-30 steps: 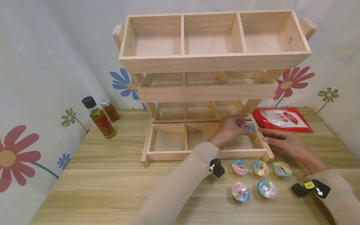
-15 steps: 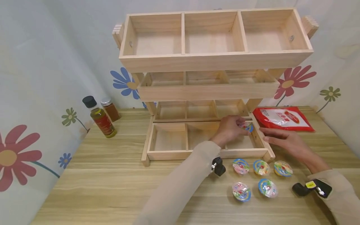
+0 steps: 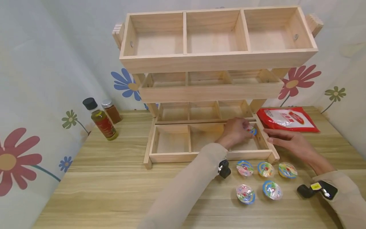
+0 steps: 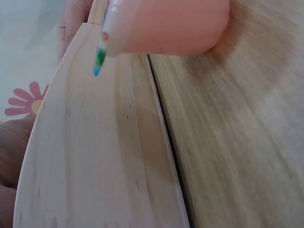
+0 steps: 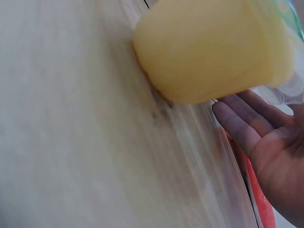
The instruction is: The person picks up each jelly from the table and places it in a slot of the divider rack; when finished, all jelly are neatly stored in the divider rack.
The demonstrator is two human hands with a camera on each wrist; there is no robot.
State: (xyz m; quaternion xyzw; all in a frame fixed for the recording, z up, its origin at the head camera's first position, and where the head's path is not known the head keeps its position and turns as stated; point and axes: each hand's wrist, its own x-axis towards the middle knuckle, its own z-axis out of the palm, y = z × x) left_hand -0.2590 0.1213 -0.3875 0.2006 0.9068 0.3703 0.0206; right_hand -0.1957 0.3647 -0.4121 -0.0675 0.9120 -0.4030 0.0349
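In the head view my left hand (image 3: 235,131) reaches into the right compartment of the wooden rack's lowest tray (image 3: 171,158) and holds a small jelly cup (image 3: 251,130), its printed lid showing past the fingers. My right hand (image 3: 297,148) has its fingers stretched out, their tips at the tray's right side. Close in front of the left wrist camera is a pink jelly cup (image 4: 171,28). A yellow jelly cup (image 5: 209,52) fills much of the right wrist view, with the right hand (image 5: 280,152) behind it. Several jelly cups lie on the table before the tray.
The rack's upper tray (image 3: 217,62) overhangs the lower ones. A red and white bag (image 3: 288,119) lies behind the right hand. At the left stand a black-capped bottle (image 3: 104,124) and a jar (image 3: 112,113). A flowered curtain (image 3: 43,63) hangs behind.
My left hand has shifted slightly right inside the compartment, still holding the jelly cup. My right hand stays at the tray's side.
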